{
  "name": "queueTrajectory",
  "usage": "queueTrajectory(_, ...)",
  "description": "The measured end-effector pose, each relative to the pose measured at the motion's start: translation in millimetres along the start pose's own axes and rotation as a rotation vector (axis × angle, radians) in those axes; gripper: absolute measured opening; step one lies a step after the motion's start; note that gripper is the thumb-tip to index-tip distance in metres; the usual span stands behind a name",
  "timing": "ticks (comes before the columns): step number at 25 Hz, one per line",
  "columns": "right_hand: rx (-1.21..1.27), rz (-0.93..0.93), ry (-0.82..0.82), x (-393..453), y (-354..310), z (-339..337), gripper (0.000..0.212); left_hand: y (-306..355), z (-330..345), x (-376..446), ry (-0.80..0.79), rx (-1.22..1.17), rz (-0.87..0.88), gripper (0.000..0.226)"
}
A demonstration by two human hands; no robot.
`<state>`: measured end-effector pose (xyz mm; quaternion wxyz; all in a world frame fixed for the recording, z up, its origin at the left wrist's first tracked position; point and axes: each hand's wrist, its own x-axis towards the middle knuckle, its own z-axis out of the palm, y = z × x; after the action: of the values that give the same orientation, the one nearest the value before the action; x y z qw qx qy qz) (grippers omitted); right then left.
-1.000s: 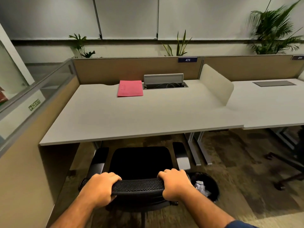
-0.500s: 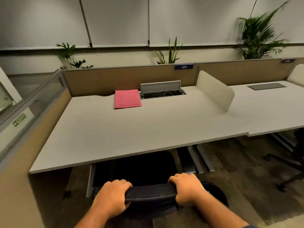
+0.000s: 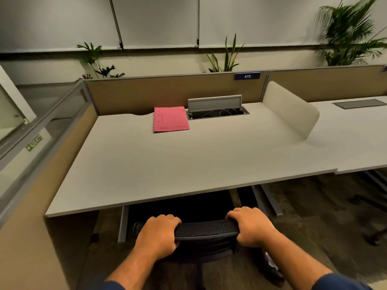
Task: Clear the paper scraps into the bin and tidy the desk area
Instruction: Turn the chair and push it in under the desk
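Note:
A black mesh office chair (image 3: 206, 229) stands at the front edge of the white desk (image 3: 167, 170), its seat tucked under the desktop. My left hand (image 3: 157, 235) grips the left end of the chair's top rail and my right hand (image 3: 251, 227) grips the right end. The black bin (image 3: 272, 268) with white paper scraps sits on the floor by my right forearm, mostly hidden behind it. A pink folder (image 3: 170, 119) lies flat near the back of the desk.
An open cable tray (image 3: 217, 109) with a raised grey lid sits beside the folder. A white divider panel (image 3: 291, 109) separates the neighbouring desk on the right. Tan partitions close the back and left. Another chair's base (image 3: 374, 227) stands on the carpet at right.
The chair has rolled forward under the desk with both hands on its rail. The seat and armrests, visible a second ago, are now hidden beneath the desktop. The bin has slipped behind my right arm.

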<state>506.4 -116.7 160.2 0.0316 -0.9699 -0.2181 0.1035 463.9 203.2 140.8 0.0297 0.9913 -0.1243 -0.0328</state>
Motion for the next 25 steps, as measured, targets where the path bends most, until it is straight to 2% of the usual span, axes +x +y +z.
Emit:
queueTrajectory(14, 0.020, -0.142, 0.031, 60, 68, -17, 0.062, 30, -8, 59, -0.083, 0.009, -0.137, 0.058)
queueTrajectory(21, -0.004, -0.166, 0.058, 92, 91, -18, 0.060, 32, -15, 93, -0.101, -0.073, -0.223, 0.052)
queueTrajectory(25, -0.033, -0.152, 0.034, 106, 100, -21, 0.057, 30, -11, 109, -0.120, -0.038, -0.201, 0.055)
